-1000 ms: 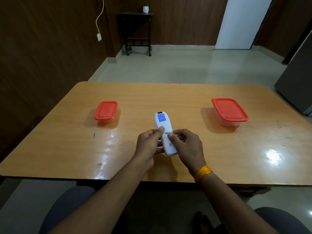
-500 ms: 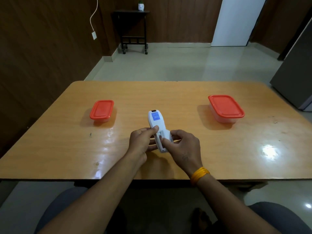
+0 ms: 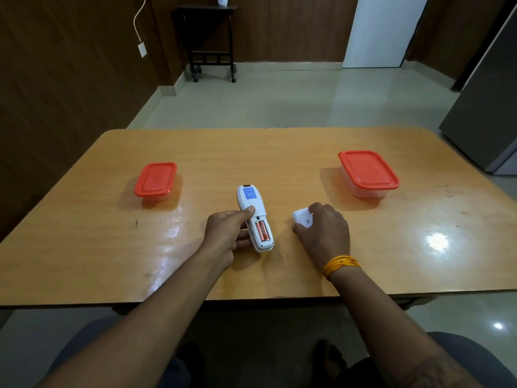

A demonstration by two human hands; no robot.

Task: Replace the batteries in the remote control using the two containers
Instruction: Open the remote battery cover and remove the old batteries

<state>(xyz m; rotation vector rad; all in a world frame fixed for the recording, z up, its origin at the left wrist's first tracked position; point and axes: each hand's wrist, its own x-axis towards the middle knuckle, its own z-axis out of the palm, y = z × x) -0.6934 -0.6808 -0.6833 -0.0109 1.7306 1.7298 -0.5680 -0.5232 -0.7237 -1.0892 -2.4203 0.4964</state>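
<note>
While the left hand (image 3: 223, 233) grips the remote control (image 3: 254, 217), its orange batteries (image 3: 262, 231) exposed, the right hand (image 3: 321, 231) holds the removed battery cover (image 3: 302, 217); both red-lidded containers (image 3: 155, 180) remain shut, the swap itself undone

place: room in a home or small office (can't tell which)
walls: dark wood panelling (image 3: 70, 79), white door (image 3: 383, 29)
floor: glossy pale tiles (image 3: 279, 102)
furniture: bare wooden table (image 3: 279, 152) w/ rounded corners, small black side table (image 3: 208, 37) at far wall
extras: wall socket (image 3: 142, 49) w/ white cable, grey fridge-like unit (image 3: 486, 107) at right
</note>
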